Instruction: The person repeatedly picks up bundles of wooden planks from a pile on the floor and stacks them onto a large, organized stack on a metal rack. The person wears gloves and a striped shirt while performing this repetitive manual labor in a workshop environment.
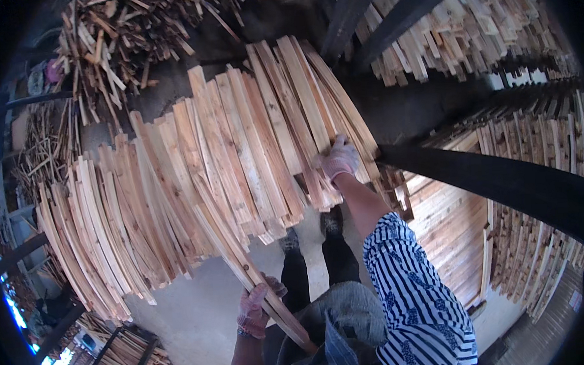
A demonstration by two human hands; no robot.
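In a knitted glove, my left hand (252,310) is closed around the near part of a couple of long wooden strips (244,271). They slant toward my body, their far ends lying against a wide row of wooden strips (227,139). My right hand (340,159), gloved too, reaches over the right end of that row. Its fingers are curled over a wooden strip (307,92) there; the fingertips are partly hidden. Most strips lie side by side, pointing away from me, with uneven ends.
A dark metal beam (490,179) crosses at my right, near my arm. Beyond it stand stacked boards (534,143) and a pale wood panel (446,221). A tangled heap of thin offcuts (120,46) lies at the far left. My feet (330,223) are on the concrete floor (193,320).
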